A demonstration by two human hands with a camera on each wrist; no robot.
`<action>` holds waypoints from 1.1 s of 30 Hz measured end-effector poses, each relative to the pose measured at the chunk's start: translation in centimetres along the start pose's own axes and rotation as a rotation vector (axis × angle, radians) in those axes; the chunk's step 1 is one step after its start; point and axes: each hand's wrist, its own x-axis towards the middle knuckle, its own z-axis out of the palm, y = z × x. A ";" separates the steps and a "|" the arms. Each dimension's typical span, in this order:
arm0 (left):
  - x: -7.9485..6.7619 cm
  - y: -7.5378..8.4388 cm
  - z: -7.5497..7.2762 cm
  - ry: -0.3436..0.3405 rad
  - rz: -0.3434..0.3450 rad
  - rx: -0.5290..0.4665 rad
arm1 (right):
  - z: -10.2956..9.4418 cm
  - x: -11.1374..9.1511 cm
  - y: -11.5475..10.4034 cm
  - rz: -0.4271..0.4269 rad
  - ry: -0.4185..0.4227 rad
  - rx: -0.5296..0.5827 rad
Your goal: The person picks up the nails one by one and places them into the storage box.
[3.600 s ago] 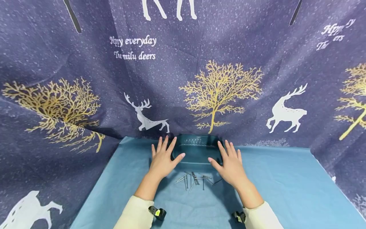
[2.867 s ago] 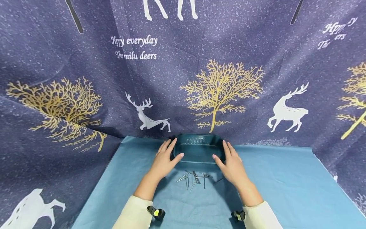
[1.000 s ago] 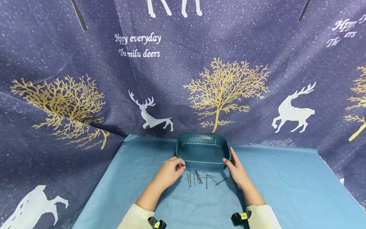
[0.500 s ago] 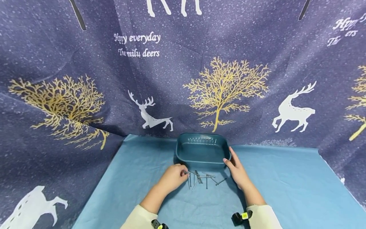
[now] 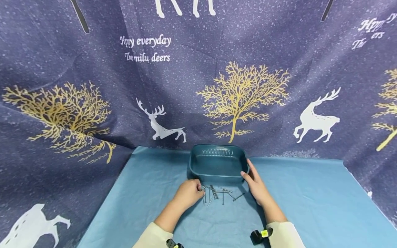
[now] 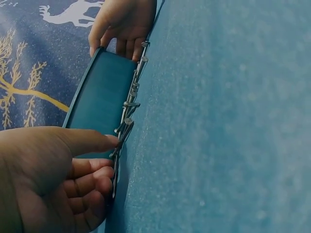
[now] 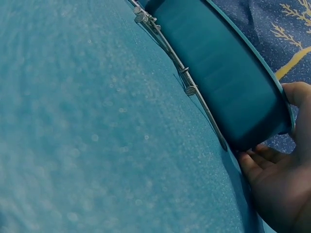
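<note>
Several steel nails (image 5: 223,197) with flat round heads lie scattered on the blue cloth, in front of a deep teal plastic tray (image 5: 218,178) with rounded corners. At the left end of the nails, my left hand (image 5: 188,193) has its thumb and forefinger on either side of a nail (image 6: 127,127), pinching it low over the cloth; the other fingers are curled. My right hand (image 5: 259,187) holds the tray's right end, thumb on the rim and fingers down along the wall, as the right wrist view shows. The tray holds nothing.
Blue cloth (image 5: 310,199) covers the table and runs out to both sides. Right behind the tray hangs a dark blue curtain (image 5: 192,86) printed with deer and golden trees. Both wrists carry small black cameras (image 5: 260,236) below cream sleeves.
Both hands were spread at the tray's sides. The left hand has come off it, down and toward me to the nails, its fingers curling. The right hand stays at the tray's right end.
</note>
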 end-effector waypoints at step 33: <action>0.1 0.2 0.4 0.006 -0.044 0.065 | 0.2 -0.2 0.2 -0.034 0.026 -0.005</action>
